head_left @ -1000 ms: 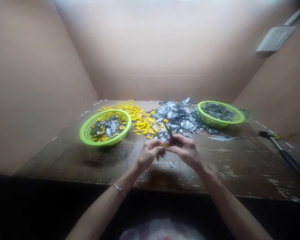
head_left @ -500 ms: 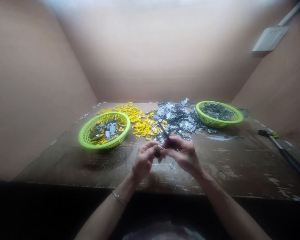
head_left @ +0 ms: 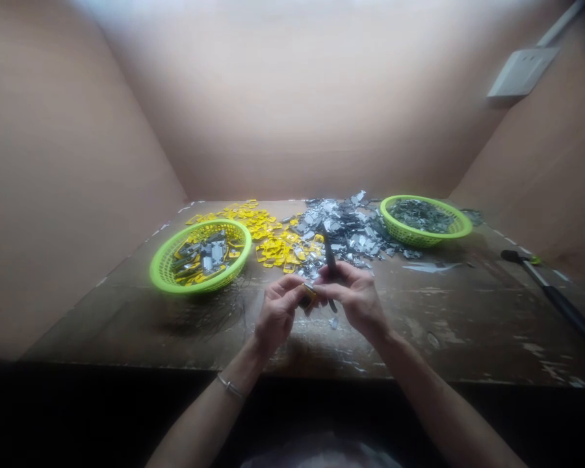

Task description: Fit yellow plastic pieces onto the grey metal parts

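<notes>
My left hand [head_left: 279, 311] pinches a small yellow-and-dark plastic piece [head_left: 307, 297] between thumb and fingers, above the front of the table. Close on its right, my right hand [head_left: 355, 296] is closed around a thin dark tool [head_left: 329, 252], which looks like tweezers or a narrow blade. That tool points up and away, and its lower end shows beneath the fingers. The fingertips of both hands meet at the yellow piece. Beyond them lie a heap of yellow frames [head_left: 277, 250] and a heap of silvery-grey metal plates [head_left: 344, 224].
A green basket [head_left: 158, 279] on the left holds yellow and grey pieces. Another green basket [head_left: 422, 242] at the back right holds grey plates. A black rod-like tool [head_left: 560, 309] lies along the right side of the wooden table [head_left: 185, 338]. Panels enclose the back and sides.
The dark tool has swung more upright in my right hand, and its lower end now shows below the fingers. More of the yellow piece is visible. The view has shifted slightly.
</notes>
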Motion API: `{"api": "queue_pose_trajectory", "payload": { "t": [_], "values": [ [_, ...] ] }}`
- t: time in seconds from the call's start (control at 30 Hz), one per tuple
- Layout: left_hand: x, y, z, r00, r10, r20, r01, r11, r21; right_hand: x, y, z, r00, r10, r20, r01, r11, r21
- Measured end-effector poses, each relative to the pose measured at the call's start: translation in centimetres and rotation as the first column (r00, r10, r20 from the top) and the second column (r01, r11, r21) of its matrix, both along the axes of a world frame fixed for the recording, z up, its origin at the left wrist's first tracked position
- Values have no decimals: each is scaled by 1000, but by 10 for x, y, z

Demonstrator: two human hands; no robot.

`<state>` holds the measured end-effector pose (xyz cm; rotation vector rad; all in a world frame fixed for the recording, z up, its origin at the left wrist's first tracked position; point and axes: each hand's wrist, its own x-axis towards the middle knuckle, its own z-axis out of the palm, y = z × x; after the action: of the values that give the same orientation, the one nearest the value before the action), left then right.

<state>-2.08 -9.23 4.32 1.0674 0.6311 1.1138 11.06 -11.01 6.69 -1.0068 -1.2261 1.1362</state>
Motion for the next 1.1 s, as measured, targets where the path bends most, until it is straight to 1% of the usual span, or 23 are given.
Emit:
{"api": "queue_pose_trajectory", "payload": {
  "t": [0.13, 0.23, 0.3, 0.33, 0.4, 0.5, 0.57, 0.63, 0.7, 0.8, 0.87, 0.93, 1.1],
  "values": [
    [2, -1, -3, 997, 77, -15, -76, 997, 23, -3, -2, 4, 1000, -14, 16, 14, 1000, -11],
    [4, -2, -6, 988, 145, -47, -143, 989, 42, -4, -4, 4, 996, -14, 91, 12, 1000, 19],
    [5, -2, -7, 980, 178, -94, -174, 984, 45, -3, -4, 1, 986, -48, 158, 40, 998, 51],
    [6, -3, -8, 977, 178, -118, -174, 984, 44, -3, -4, -1, 981, -64, 185, 53, 997, 59],
    [5, -2, -10, 979, 131, -157, -127, 991, 36, -1, -2, -5, 972, -70, 222, 58, 996, 60],
    [1, 2, -11, 979, 34, -200, -30, 999, 22, 5, 2, -6, 948, -8, 318, -11, 998, 55],
    [-5, 6, -11, 972, 27, -235, -20, 999, 33, 12, 3, -2, 891, 53, 451, -89, 994, 58],
    [-10, 11, -10, 960, 53, -276, -39, 998, 55, 23, 4, 5, 794, 119, 597, -169, 985, 28],
    [-16, 14, -7, 945, 85, -317, -63, 995, 78, 35, 3, 11, 680, 171, 713, -218, 976, -26],
    [-22, 17, -3, 925, 111, -363, -78, 991, 104, 46, 3, 14, 521, 246, 817, -290, 952, -101],
    [-24, 18, -1, 915, 113, -387, -73, 990, 117, 47, 3, 11, 449, 279, 849, -336, 933, -129],
    [-23, 18, -1, 904, 113, -411, -65, 989, 129, 45, 3, 8, 412, 292, 863, -362, 922, -139],
    [-21, 18, -2, 881, 99, -463, -44, 991, 128, 40, 6, 5, 387, 321, 864, -364, 915, -177]
  ]
}}
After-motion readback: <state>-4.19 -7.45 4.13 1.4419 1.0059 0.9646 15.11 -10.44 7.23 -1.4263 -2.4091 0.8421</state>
